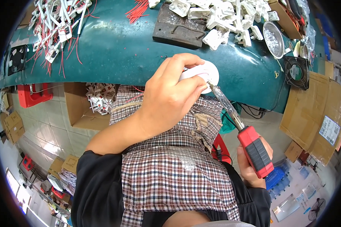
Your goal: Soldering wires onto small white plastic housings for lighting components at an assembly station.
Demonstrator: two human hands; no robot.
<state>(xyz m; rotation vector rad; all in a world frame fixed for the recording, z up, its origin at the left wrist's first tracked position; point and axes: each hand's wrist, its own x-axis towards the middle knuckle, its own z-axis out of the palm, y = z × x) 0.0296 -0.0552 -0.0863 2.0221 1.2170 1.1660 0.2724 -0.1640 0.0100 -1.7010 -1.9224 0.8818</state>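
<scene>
Near the front edge of the green table, my left hand (163, 96) is closed around a white round plastic part (211, 70), thumb and fingers pinching it. Most of the part's left side is hidden behind the fingers. A short red wire (139, 90) sticks out beside the wrist. Lower right, my right hand (247, 170) grips a soldering iron (256, 152) with a red and black handle. Its tip points up and left and meets the part's lower edge close to my left thumb; whether it touches, I cannot tell.
White plastic parts (235, 17) are heaped at the back, beside a dark metal block (180, 30) with a handle. A metal dish (273, 39) and a small fan (296, 72) stand right. Red-wired white parts (58, 28) pile up left. Below is an open cardboard box (77, 109).
</scene>
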